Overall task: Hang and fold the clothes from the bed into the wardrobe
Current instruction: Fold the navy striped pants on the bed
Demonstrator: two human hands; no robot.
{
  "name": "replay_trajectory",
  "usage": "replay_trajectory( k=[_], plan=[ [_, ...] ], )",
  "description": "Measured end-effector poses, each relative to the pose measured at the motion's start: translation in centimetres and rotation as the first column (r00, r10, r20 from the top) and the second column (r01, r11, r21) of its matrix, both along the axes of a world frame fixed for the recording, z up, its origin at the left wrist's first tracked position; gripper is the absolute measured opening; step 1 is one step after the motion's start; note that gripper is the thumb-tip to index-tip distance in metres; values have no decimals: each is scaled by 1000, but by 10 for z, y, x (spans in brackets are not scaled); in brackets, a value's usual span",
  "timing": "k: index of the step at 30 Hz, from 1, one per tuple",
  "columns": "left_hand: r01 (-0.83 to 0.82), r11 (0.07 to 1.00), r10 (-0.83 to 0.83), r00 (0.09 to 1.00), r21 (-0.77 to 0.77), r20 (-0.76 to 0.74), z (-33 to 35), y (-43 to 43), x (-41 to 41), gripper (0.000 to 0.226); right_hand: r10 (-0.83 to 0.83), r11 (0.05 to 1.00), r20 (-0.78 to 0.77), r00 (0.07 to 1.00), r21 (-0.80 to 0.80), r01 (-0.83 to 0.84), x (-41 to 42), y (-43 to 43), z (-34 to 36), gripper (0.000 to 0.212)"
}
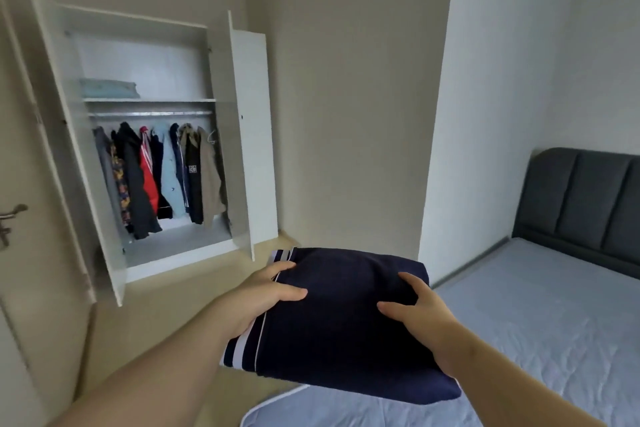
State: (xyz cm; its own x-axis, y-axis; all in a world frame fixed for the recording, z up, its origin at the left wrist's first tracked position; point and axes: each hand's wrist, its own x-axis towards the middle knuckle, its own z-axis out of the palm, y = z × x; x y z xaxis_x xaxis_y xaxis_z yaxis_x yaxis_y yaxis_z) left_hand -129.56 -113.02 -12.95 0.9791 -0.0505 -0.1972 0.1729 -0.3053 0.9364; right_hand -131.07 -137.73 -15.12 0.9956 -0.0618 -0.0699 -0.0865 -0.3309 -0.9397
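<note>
Now | left hand [266, 298], right hand [422, 319]: grip clasps folded navy garment [346, 322] | above grey bed [554, 322] | wardrobe [249, 114] open, clothes [159, 177] hanging

The underside of the folded navy garment [339, 322] is hidden, as are the fingers that the left hand [266, 291] and right hand [424, 317] have beneath it. Right of the right hand, the bed [554, 322] runs off the frame. Far left of the left hand, the door handle [14, 213] is blurred.
</note>
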Motion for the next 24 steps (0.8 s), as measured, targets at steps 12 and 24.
replay_trajectory(
  k=[12,24],
  plan=[
    [-263,964,266,958,-47,102,46,276,47,57,258,965,85,962,19,-261,116,282,42,67],
    [-415,904,422,905,-100,52,25,441,141,53,404,911,41,914,69,-406,235,453,36,64]
  ],
)
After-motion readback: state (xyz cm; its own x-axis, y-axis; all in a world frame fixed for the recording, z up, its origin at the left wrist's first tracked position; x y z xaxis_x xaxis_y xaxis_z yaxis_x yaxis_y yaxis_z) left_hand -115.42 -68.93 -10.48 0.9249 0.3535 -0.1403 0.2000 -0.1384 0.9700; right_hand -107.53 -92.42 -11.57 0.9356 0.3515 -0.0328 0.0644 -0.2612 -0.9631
